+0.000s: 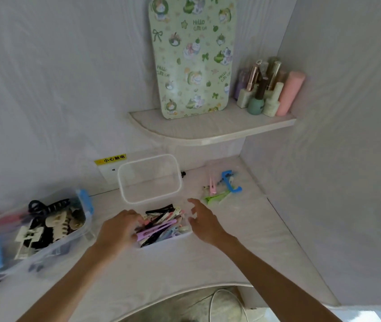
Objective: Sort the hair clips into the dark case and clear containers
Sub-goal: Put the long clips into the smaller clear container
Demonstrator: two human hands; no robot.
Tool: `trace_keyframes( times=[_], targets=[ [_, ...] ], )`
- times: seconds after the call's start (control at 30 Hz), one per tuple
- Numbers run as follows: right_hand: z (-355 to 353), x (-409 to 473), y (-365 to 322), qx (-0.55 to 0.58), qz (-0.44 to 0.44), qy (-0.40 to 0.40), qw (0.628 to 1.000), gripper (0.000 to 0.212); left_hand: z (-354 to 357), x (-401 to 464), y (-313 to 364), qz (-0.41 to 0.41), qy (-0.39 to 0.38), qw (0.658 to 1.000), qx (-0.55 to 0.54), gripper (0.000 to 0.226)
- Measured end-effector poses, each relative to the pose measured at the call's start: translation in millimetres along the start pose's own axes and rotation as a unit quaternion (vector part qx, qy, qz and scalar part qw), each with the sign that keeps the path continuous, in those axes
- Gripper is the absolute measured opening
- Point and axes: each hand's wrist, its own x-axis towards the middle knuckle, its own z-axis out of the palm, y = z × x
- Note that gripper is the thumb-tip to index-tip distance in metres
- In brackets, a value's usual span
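The fingers (131, 225) of the left hand (117, 231), at centre frame, curl down over the near-left edge of a small clear tray (186, 234) and touch the heap of slim hair clips (161, 225) in it; whether they pinch a clip cannot be told. At far left of the frame a clear container (81, 233) with blue latches sits on the counter (184, 263), filled with large claw clips (54, 225) in black, cream and brown. Above the tray, toward the wall, stands a second clear container (149, 178), nothing visible inside. To the right of the tray the right hand (204, 223) hovers just beside the heap, fingers spread and relaxed, holding nothing. Further right, near the corner, a few loose clips (222, 187) lie on the counter: pink, green and a blue one. In the upper right of the frame a shelf (208, 132) carries a patterned green board (191, 56) leaning on the wall and a cluster of bottles (266, 91).
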Motion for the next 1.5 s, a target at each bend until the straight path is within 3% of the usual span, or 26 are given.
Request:
trace_keyframes(
  times=[0.17,0.27,0.33,0.4,0.5,0.6,0.77,0.9,1.0,1.23,1.37,1.5],
  targets=[
    [3.7,28.8,-15.5,0.03,0.019,0.073,0.997,0.028,-0.2,20.0,-19.0,-0.027,0.086,0.996,-0.013,0.029],
    [-14.6,30.8,-0.2,0.142,0.129,0.118,0.974,0.026,2.4,27.8,-19.3,-0.038,0.155,0.987,-0.037,0.022],
    [-28.4,19.2,19.1,0.318,0.257,0.118,0.905,0.022,0.9,29.1,-5.4,-0.02,0.223,0.973,-0.057,0.018],
    [-40.8,0.4,38.5,0.417,0.337,0.073,0.841,0.02,-5.2,32.2,20.7,0.005,0.262,0.962,-0.075,0.016],
    [-51.3,-14.9,60.0,0.541,0.356,0.065,0.76,0.013,-9.5,47.1,64.2,0.057,0.26,0.956,-0.12,0.018],
    [-62.5,-14.3,65.5,0.631,0.317,0.111,0.7,0.007,-2.5,73.4,99.5,0.104,0.194,0.969,-0.109,0.029],
    [-83.0,-14.6,64.6,0.646,0.286,0.128,0.696,0.015,25.9,110.8,133.0,0.086,0.018,0.995,0.051,0.053],
    [-94.1,-11.7,62.5,0.645,0.265,0.131,0.705,0.016,49.1,133.6,150.7,0.072,-0.032,0.997,0.028,0.088],
    [-97.2,-11.0,61.4,0.638,0.249,0.135,0.716,0.016,59.0,155.8,167.2,0.081,-0.032,0.996,0.012,0.092],
    [-98.8,-10.6,65.7,0.607,0.231,0.135,0.748,0.016,71.6,158.0,181.6,0.183,0.005,0.981,0.057,0.054],
    [-98.5,-12.1,65.4,0.592,0.232,0.13,0.761,0.017,77.3,134.9,158.0,0.291,0.076,0.952,0.049,0.079],
    [-97.9,-14.9,66.8,0.511,0.228,0.137,0.818,0.014,78.7,95.0,126.5,0.349,0.068,0.934,0.036,0.076]
  ],
)
